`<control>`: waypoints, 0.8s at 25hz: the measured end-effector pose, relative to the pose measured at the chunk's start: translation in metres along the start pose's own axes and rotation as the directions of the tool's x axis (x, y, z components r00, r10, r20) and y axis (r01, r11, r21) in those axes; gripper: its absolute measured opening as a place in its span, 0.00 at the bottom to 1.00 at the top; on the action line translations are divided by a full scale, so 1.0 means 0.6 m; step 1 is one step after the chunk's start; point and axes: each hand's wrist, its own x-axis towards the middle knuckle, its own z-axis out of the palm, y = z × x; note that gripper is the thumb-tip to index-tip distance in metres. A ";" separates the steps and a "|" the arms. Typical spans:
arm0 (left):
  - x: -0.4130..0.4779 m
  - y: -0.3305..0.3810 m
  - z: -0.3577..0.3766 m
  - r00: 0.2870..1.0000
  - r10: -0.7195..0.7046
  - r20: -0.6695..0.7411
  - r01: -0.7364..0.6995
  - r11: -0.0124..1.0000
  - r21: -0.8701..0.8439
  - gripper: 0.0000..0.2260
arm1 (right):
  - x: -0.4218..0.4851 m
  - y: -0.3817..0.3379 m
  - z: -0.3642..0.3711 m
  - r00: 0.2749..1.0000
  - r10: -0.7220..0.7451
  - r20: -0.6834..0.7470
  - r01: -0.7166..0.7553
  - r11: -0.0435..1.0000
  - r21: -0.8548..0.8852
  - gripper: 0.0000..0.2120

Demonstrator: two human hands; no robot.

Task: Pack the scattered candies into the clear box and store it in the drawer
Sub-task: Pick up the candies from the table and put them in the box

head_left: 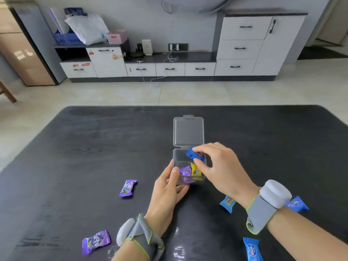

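A clear box [178, 159] stands mid-table with its hinged lid [188, 131] folded back. Inside lie a purple candy [185, 171] and a yellow candy [195, 169]. My right hand [218, 166] pinches a dark blue candy [195, 153] over the box's far right corner. My left hand [167, 187] grips the box's near left side. Loose on the table are two purple candies [128, 188] [96, 242], a light blue candy [227, 203], a blue candy [297, 204] behind my right wrist, and another blue candy [251, 249] at the bottom edge.
The dark table [94, 147] ends at a far edge with tiled floor beyond. White cabinets with several drawers [199, 68] line the back wall. Both wrists carry grey strapped bands.
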 end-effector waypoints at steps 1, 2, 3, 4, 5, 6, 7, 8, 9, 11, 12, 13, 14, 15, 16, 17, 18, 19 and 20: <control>-0.014 -0.003 -0.007 0.999 0.036 -0.006 -0.036 0.999 -0.001 0.18 | -0.012 -0.012 0.003 1.000 -0.019 -0.013 0.019 1.000 0.005 0.13; -0.025 -0.004 -0.013 0.998 0.063 -0.015 -0.063 0.998 0.000 0.17 | -0.022 -0.023 0.005 0.999 -0.037 -0.027 0.037 0.999 0.006 0.13; -0.028 -0.005 -0.020 0.996 0.079 -0.028 -0.079 0.997 0.006 0.15 | -0.024 -0.029 0.005 0.998 -0.047 -0.040 0.047 0.999 0.008 0.13; -0.038 -0.008 -0.028 0.995 0.093 -0.044 -0.093 0.996 0.009 0.14 | -0.031 -0.039 0.006 0.997 -0.060 -0.052 0.060 0.998 0.011 0.13; -0.055 -0.013 -0.036 0.993 0.109 -0.053 -0.109 0.994 0.004 0.13 | -0.045 -0.052 0.004 0.996 -0.066 -0.063 0.067 0.998 0.014 0.13; -0.073 -0.015 -0.043 0.991 0.122 -0.056 -0.123 0.992 -0.012 0.14 | -0.060 -0.063 0.001 0.995 -0.069 -0.074 0.071 0.997 0.017 0.13; -0.092 -0.017 -0.056 0.989 0.132 -0.064 -0.135 0.990 -0.030 0.15 | -0.077 -0.078 -0.002 0.994 -0.069 -0.084 0.072 0.997 0.025 0.13; -0.107 -0.019 -0.070 0.988 0.137 -0.075 -0.140 0.989 -0.041 0.15 | -0.089 -0.090 -0.001 0.995 -0.061 -0.084 0.065 0.997 0.042 0.13; -0.113 -0.021 -0.078 0.987 0.137 -0.082 -0.140 0.989 -0.040 0.16 | -0.097 -0.090 0.002 0.996 -0.048 -0.076 0.052 0.997 0.053 0.13; -0.138 -0.022 -0.099 0.986 0.129 -0.101 -0.132 0.991 -0.025 0.16 | -0.122 -0.100 0.013 0.998 -0.028 -0.052 0.032 0.997 0.064 0.14; -0.150 -0.023 -0.111 0.986 0.130 -0.107 -0.134 0.991 -0.025 0.16 | -0.133 -0.106 0.021 0.999 -0.015 -0.039 0.017 0.998 0.066 0.14; -0.160 -0.022 -0.122 0.985 0.136 -0.110 -0.139 0.990 -0.024 0.16 | -0.143 -0.112 0.027 1.000 -0.003 -0.028 0.005 0.998 0.070 0.14; -0.177 -0.016 -0.143 0.981 0.151 -0.120 -0.154 0.988 -0.016 0.15 | -0.149 -0.128 0.038 1.000 0.000 -0.015 0.001 0.997 0.079 0.14; -0.189 -0.010 -0.163 0.977 0.167 -0.130 -0.170 0.985 -0.009 0.14 | -0.153 -0.143 0.050 1.000 0.000 -0.002 0.000 0.996 0.086 0.14; -0.198 -0.006 -0.182 0.973 0.181 -0.140 -0.184 0.983 -0.004 0.13 | -0.156 -0.155 0.062 1.000 0.000 0.010 -0.001 0.996 0.092 0.14; -0.207 0.000 -0.200 0.969 0.194 -0.153 -0.197 0.980 0.002 0.12 | -0.157 -0.170 0.075 1.000 -0.004 0.021 0.002 0.995 0.095 0.15; -0.219 0.005 -0.221 0.964 0.207 -0.168 -0.209 0.978 0.005 0.12 | -0.157 -0.187 0.090 0.999 -0.011 0.035 0.008 0.995 0.095 0.15; -0.228 0.010 -0.235 0.960 0.216 -0.178 -0.218 0.976 0.008 0.11 | -0.157 -0.201 0.101 0.999 -0.021 0.047 0.017 0.995 0.094 0.15; -0.237 0.015 -0.253 0.956 0.223 -0.189 -0.225 0.974 0.013 0.11 | -0.158 -0.219 0.115 0.997 -0.032 0.065 0.026 0.995 0.095 0.16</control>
